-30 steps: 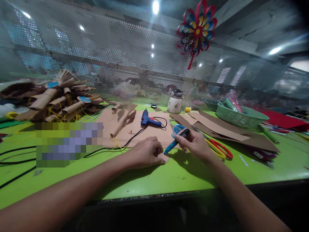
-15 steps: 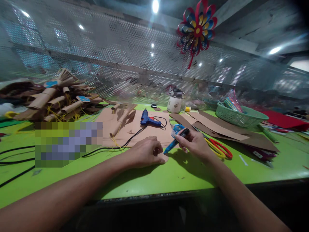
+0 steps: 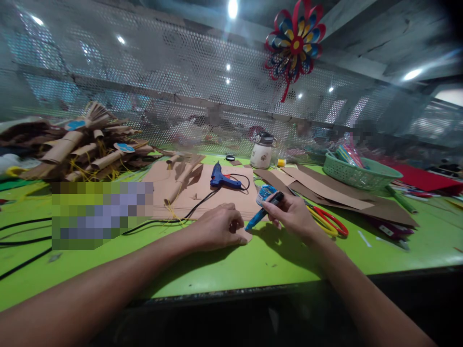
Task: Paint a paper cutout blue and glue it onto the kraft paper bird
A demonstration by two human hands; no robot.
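My right hand [image 3: 291, 212] is closed around a blue marker [image 3: 257, 219] with a dark upper end. The marker slants down to the left, its tip at a small piece of tan paper [image 3: 246, 235]. That paper is pinched under the fingers of my left hand [image 3: 220, 225], which partly hide it. Just behind the marker sits a small round blue-and-clear container [image 3: 265, 193], whose kind I cannot make out. Scissors with red and yellow handles [image 3: 331, 222] lie beside my right wrist, partly covered by it.
A blue glue gun [image 3: 224, 178] with a black cord rests on brown paper sheets [image 3: 202, 202]. Left is a pile of paper rolls [image 3: 90, 149]. Behind stand a white bottle [image 3: 262, 153] and a green basket [image 3: 361, 173]. The green table [image 3: 231, 274] ends at a dark front edge.
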